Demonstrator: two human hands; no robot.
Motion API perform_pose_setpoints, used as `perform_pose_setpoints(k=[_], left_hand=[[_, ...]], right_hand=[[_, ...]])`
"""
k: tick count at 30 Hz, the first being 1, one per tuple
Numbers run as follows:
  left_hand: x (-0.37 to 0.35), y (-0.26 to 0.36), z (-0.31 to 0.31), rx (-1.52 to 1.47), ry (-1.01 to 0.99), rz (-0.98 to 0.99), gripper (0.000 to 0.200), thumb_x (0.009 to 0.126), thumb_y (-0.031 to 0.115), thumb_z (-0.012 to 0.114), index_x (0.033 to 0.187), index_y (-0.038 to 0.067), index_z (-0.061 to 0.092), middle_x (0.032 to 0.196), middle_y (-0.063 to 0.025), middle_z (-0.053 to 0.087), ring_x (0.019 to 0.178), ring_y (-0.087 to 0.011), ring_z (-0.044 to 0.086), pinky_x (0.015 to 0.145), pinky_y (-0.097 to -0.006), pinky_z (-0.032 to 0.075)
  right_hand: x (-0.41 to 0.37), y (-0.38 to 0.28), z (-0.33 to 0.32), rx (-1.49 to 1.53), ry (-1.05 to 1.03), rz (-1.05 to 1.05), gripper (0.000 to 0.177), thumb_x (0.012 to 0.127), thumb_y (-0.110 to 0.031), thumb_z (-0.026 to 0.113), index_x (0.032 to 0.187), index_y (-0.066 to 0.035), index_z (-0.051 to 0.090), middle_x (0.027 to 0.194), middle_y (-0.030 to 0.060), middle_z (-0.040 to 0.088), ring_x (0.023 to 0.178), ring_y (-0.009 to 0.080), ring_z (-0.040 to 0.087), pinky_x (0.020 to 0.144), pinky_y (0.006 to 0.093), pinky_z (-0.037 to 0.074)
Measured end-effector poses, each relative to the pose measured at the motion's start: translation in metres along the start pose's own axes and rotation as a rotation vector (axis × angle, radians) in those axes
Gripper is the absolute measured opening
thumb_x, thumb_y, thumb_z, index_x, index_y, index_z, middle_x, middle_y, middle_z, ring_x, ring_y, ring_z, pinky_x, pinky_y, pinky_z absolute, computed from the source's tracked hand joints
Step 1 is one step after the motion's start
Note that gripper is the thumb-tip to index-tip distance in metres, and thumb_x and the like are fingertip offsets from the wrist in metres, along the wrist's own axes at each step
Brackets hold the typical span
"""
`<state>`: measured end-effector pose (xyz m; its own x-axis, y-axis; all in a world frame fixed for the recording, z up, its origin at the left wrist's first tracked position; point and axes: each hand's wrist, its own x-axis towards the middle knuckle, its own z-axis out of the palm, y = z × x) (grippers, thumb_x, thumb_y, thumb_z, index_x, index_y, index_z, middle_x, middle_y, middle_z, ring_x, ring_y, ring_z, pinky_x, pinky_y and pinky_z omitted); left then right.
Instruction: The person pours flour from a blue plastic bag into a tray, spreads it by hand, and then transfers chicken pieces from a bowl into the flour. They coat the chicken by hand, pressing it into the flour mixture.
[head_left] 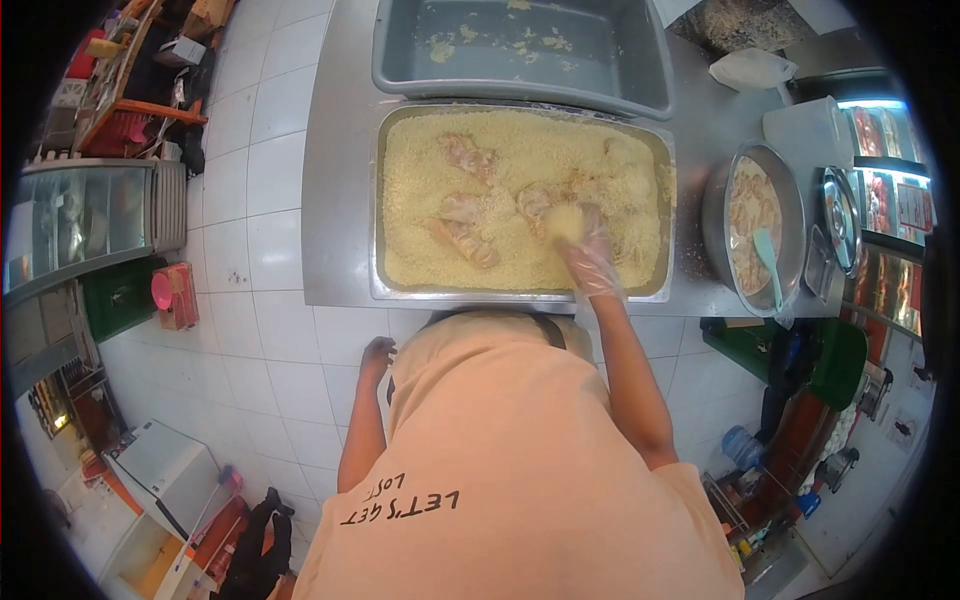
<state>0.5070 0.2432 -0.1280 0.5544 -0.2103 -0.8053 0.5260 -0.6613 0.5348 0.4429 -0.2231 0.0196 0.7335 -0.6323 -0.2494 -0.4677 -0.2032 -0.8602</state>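
Head view, then: how far along was the coating when you looked?

"Partway, I judged. Several chicken pieces already lay in the crumbs of the steel tray, some half buried, some only dusted on top. More pieces sat waiting in the round pan just to the right of it, with a teal spatula lying in it. So some were dredged and a good share was left."

And the grey tub behind the tray?

"It held only scraps of crumb. Nothing finished showed in it."

Where was the right hand?

"Gloved, and down in the right half of the tray, arm stretched forward from the shoulder over the near rim. Its fingers were curled around a crumb-covered lump, pressing it against the crumb bed. Whether that lump was a piece of chicken or loose crumbs, I couldn't tell."

And the left hand?

"Bare, hanging low beside the body, below the table edge and apart from it. The elbow was bent back, the fingers loosely bent, and it was empty as far as I could see."
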Motion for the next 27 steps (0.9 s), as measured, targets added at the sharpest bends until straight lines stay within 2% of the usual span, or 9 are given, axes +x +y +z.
perform_pose_setpoints(k=[3,10,14,17,19,20,22,26,27], left_hand=[[-0.005,-0.004,-0.005,-0.006,-0.018,0.01,0.027,0.076,-0.005,0.051,0.101,0.0,0.059,0.094,-0.0099,0.062,0.083,-0.0185,0.062,0.06,-0.0274,0.047],[0.005,-0.014,-0.003,-0.131,0.012,-0.009,0.025,0.078,-0.005,0.05,0.101,0.0,0.058,0.091,-0.0097,0.062,0.081,-0.0188,0.062,0.057,-0.027,0.048],[0.0,-0.021,0.001,-0.038,0.021,0.064,0.016,0.087,0.003,0.051,0.1,-0.001,0.059,0.091,-0.0097,0.063,0.079,-0.0194,0.062,0.059,-0.0288,0.049],[0.004,-0.02,0.004,0.016,0.038,0.055,0.017,0.09,0.011,0.051,0.099,-0.001,0.06,0.089,-0.0099,0.064,0.079,-0.0192,0.062,0.061,-0.0299,0.049],[0.007,-0.029,0.008,0.021,0.043,0.039,0.02,0.091,0.015,0.05,0.099,-0.001,0.061,0.088,-0.01,0.064,0.08,-0.019,0.062,0.062,-0.0305,0.049],[0.009,-0.035,0.01,0.003,0.037,0.04,0.022,0.092,0.017,0.05,0.099,-0.001,0.061,0.087,-0.0101,0.064,0.079,-0.0188,0.062,0.063,-0.0305,0.049],[0.017,-0.045,0.014,-0.023,0.034,0.043,0.025,0.093,0.02,0.05,0.1,-0.001,0.061,0.085,-0.0101,0.065,0.079,-0.0186,0.062,0.063,-0.0304,0.049],[0.008,-0.034,0.021,-0.044,0.031,0.024,0.025,0.093,0.02,0.05,0.101,-0.001,0.06,0.089,-0.0105,0.064,0.079,-0.0185,0.062,0.063,-0.0306,0.049],[0.002,-0.026,0.02,-0.019,0.046,0.035,0.025,0.093,0.02,0.05,0.102,-0.001,0.06,0.09,-0.0106,0.064,0.079,-0.0185,0.062,0.063,-0.0303,0.049]], right_hand=[[0.007,-0.068,-0.004,-0.399,-0.263,0.343,0.076,0.073,-0.029,0.074,0.135,-0.003,0.039,0.125,0.0204,0.055,0.112,0.0351,0.055,0.09,0.0383,0.043],[0.025,-0.015,0.016,-0.229,0.073,0.004,0.069,0.075,-0.028,0.073,0.13,0.0,0.041,0.119,0.021,0.055,0.103,0.0302,0.057,0.09,0.0386,0.045],[0.017,-0.088,-0.027,0.282,0.154,0.179,0.073,0.077,-0.028,0.072,0.135,-0.002,0.036,0.12,0.0172,0.054,0.107,0.027,0.056,0.091,0.0381,0.045],[0.026,-0.05,-0.027,0.638,0.224,0.16,0.064,0.078,-0.029,0.072,0.13,-0.005,0.043,0.114,0.0126,0.056,0.109,0.0279,0.054,0.091,0.0382,0.046],[0.009,-0.033,-0.017,0.883,0.103,0.542,0.047,0.077,-0.027,0.072,0.115,-0.006,0.054,0.107,0.0092,0.059,0.102,0.0238,0.056,0.087,0.0359,0.047],[0.004,-0.012,-0.003,0.876,0.098,0.537,0.047,0.077,-0.027,0.072,0.115,-0.006,0.054,0.107,0.0092,0.059,0.102,0.0238,0.056,0.087,0.0359,0.047],[-0.001,0.021,0.03,0.17,-0.05,0.343,0.032,0.081,-0.029,0.067,0.103,-0.008,0.06,0.098,0.0069,0.059,0.093,0.0194,0.056,0.082,0.0341,0.047],[0.032,-0.042,0.046,0.441,-0.007,0.505,0.028,0.081,-0.028,0.065,0.099,-0.007,0.061,0.099,0.0082,0.06,0.095,0.0195,0.056,0.083,0.0336,0.047],[0.037,-0.066,0.043,0.406,-0.075,0.475,0.042,0.08,-0.033,0.065,0.111,-0.004,0.057,0.106,0.0092,0.059,0.099,0.02,0.055,0.084,0.0327,0.044]])
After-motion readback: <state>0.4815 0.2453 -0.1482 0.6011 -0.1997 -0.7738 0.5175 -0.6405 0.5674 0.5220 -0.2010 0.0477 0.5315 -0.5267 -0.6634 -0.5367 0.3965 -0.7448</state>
